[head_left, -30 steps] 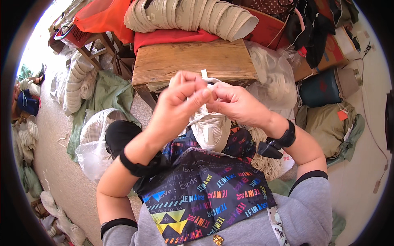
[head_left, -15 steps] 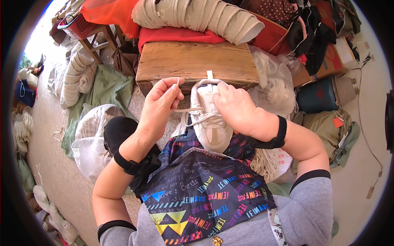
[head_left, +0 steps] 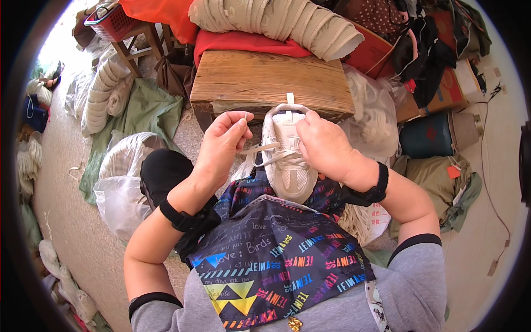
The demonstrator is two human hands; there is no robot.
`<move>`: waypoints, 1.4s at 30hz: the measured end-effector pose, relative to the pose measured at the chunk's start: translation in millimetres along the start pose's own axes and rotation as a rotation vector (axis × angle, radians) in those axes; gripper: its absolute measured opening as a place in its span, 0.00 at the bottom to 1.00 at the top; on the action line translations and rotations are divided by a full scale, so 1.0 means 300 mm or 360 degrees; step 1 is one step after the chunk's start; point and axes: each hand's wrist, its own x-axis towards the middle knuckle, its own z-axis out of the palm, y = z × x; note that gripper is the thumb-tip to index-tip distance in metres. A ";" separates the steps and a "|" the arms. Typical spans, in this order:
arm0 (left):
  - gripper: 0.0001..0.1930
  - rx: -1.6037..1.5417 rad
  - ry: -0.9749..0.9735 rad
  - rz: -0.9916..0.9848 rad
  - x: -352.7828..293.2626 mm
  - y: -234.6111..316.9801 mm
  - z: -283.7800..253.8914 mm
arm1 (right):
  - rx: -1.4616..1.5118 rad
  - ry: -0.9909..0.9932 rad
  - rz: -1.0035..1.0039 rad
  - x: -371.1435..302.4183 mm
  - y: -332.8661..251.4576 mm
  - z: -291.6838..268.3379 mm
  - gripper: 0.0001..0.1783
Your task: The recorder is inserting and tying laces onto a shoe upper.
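Note:
A beige and white sneaker (head_left: 292, 182) rests on my lap, toe toward me, against the near edge of a wooden bench. To its left, my left hand (head_left: 225, 138) pinches a thin pale shoelace (head_left: 262, 148) between thumb and forefinger; the tip shows just above them. That lace runs from the eyelets on the shoe's left side, and more lacing crosses the tongue. My right hand (head_left: 327, 143) is closed on the shoe's right upper edge near the collar, with its fingertips partly hidden inside. A dark printed apron (head_left: 276, 243) covers my lap.
Nested shoe uppers (head_left: 287, 25) lie on red cloth behind the wooden bench (head_left: 271, 74). Plastic bags of pale pieces (head_left: 124, 185) stand left on the floor. Right are a dark teal cylinder (head_left: 426, 134), a khaki bundle (head_left: 437, 182) and a thin cable (head_left: 487, 182).
The whole view has shifted slightly. Both hands keep their hold, the left on the lace and the right on the sneaker; little else differs.

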 end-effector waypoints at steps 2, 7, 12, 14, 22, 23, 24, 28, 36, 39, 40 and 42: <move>0.10 0.0008 0.0007 0.0006 0.004 -0.004 -0.010 | -0.0041 0.0002 0.0010 -0.006 -0.004 0.044 0.08; 0.10 0.0021 0.0002 0.0007 -0.002 -0.014 -0.017 | 0.0054 0.0041 -0.0077 -0.002 -0.019 0.069 0.08; 0.11 0.0058 0.0000 -0.0017 -0.011 -0.018 -0.023 | 0.0070 0.0011 0.0040 -0.007 -0.015 0.058 0.12; 0.11 0.0067 0.0007 -0.0017 -0.008 -0.020 -0.023 | 0.0153 0.0041 0.0078 -0.006 -0.005 0.089 0.14; 0.10 0.0268 0.0042 -0.0014 0.006 -0.097 -0.004 | 0.0186 0.0178 -0.0133 0.010 -0.030 0.058 0.14; 0.10 0.0349 -0.0032 0.0029 0.012 -0.113 -0.004 | 0.0087 0.0095 -0.0142 0.015 -0.034 0.067 0.14; 0.09 0.0430 -0.0106 0.0073 0.014 -0.124 -0.006 | -0.0012 0.0012 -0.0151 0.019 -0.039 0.074 0.14; 0.05 0.0625 -0.0166 0.0336 0.015 -0.196 -0.008 | -0.0131 0.0016 -0.0160 0.046 -0.048 0.074 0.12; 0.08 0.1968 -0.0037 0.1433 0.042 -0.114 0.112 | 0.1468 0.0585 0.0507 0.133 0.073 0.009 0.10; 0.08 0.2158 -0.0033 0.1485 0.053 -0.119 0.128 | 0.1237 0.0575 0.0197 0.085 0.059 -0.020 0.07; 0.08 0.2162 -0.0040 0.1480 0.057 -0.117 0.133 | 0.1111 0.0505 0.0156 0.065 0.049 -0.038 0.06; 0.07 0.2226 -0.0055 0.1458 0.059 -0.112 0.147 | 0.0990 0.0442 0.0135 0.019 0.044 -0.041 0.05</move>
